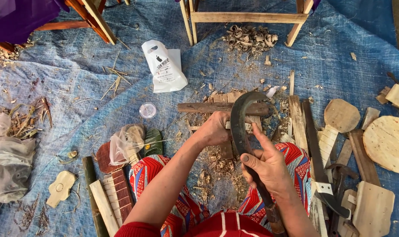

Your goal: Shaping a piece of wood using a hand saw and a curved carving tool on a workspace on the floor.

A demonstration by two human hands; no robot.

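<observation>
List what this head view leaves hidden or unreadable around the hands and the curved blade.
- Small wood piece: mostly covered by the left hand and curved blade; shape unclear.
- Blade handle: partly under the right hand, cut off by the bottom edge.
- Wooden chair frame: top cropped by the upper edge.

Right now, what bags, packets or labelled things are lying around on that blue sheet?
White plastic bag: upper middle of the tarp, flat, with dark print.
Clear plastic bag: left of the knees, crumpled, over reddish wood.
Clear bag: far left edge, crumpled.
Small round clear lid: below the white bag.
</observation>
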